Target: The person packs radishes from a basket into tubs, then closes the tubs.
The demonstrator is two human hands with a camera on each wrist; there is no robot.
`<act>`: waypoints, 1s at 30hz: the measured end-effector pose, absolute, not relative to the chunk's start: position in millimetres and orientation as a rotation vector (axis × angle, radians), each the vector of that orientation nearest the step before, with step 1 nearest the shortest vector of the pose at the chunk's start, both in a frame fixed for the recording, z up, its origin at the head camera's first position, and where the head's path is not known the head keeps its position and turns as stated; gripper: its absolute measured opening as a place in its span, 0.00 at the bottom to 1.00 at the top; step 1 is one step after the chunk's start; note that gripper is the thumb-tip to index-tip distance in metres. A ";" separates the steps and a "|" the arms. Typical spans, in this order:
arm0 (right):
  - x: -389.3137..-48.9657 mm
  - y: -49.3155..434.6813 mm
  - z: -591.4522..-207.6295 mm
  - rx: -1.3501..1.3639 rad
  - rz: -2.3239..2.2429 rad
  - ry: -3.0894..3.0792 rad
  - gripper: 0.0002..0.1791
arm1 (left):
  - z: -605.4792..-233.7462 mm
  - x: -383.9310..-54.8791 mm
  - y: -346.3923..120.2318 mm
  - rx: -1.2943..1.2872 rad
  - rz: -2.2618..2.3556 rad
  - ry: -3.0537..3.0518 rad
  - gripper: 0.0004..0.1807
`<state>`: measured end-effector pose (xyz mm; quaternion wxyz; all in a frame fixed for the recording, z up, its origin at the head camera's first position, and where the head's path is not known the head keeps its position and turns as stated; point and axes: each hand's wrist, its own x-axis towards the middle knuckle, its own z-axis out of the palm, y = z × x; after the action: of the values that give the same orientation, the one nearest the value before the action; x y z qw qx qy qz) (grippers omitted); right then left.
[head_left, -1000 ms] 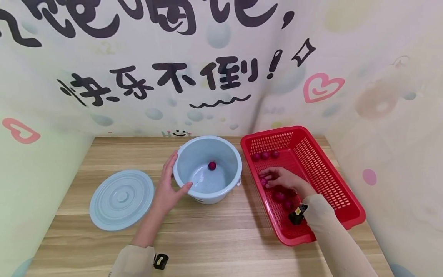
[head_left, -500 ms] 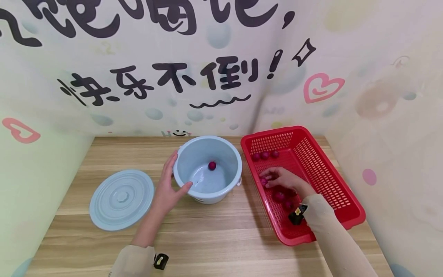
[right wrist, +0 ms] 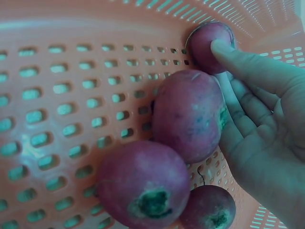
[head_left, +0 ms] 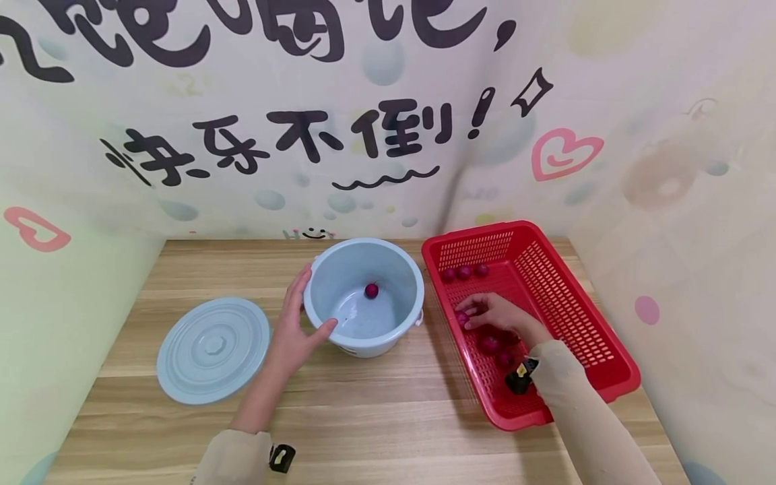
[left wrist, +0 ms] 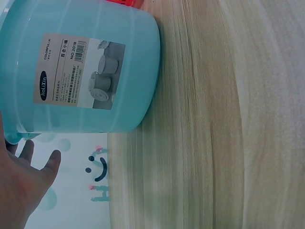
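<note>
1. A small purple-red radish [right wrist: 205, 47] sits along the left wall of a red basket [head_left: 558, 296], pinched in the right hand [head_left: 494, 315], the thumb pressed to its skin and the fingers curving past it.
2. The radish looks firm, light and sturdy, its smooth, rounded skin perhaps slippery and apt to roll; thumb and fingertips across its widest part would likely hold best.
3. Three neighbouring radishes [right wrist: 188, 117] crowd beside it in the right wrist view, close enough, it seems, to be nudged.
4. Three more radishes [head_left: 464, 272] line up at the far left corner of the perforated basket, which stands at an angle on the tabletop [head_left: 388, 417].
5. To the basket's left, a pale blue bucket [head_left: 364, 349] stands upright, a lone radish [head_left: 372, 290] inside toward its far wall.
6. The left hand [head_left: 297, 340] rests at the bucket's left side, fingers extended outside and thumb at the rim, apparently a steadying touch rather than a firm grip.
7. A matching lid [head_left: 213, 350] lies flat at far left, its knob up.
8. Bold black lettering [head_left: 303, 135] decorates the backdrop.
</note>
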<state>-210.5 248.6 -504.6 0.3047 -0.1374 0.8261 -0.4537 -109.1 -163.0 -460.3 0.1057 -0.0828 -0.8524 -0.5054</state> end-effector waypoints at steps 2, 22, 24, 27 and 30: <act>-209.6 247.1 -502.9 -0.359 -1.184 2.204 0.18 | -460.5 -108.9 -163.4 -0.245 -1.489 -2.509 0.52; -211.3 249.3 -497.4 -0.416 -1.071 2.317 0.16 | -458.3 -108.0 -163.5 -0.217 -1.504 -2.524 0.51; -211.7 250.7 -496.3 -0.415 -1.079 2.326 0.16 | -458.5 -108.3 -163.4 -0.217 -1.500 -2.524 0.51; -212.7 252.4 -493.7 -0.429 -1.122 2.315 0.17 | -459.0 -108.8 -163.1 -0.224 -1.502 -2.515 0.51; -213.5 253.2 -491.2 -0.436 -1.146 2.313 0.17 | -459.2 -109.2 -163.0 -0.228 -1.503 -2.511 0.51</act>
<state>-213.5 253.2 -491.2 0.2590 -0.1608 0.8533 -0.4230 -109.2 -163.0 -459.2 0.1030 -0.0773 -0.8509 -0.5093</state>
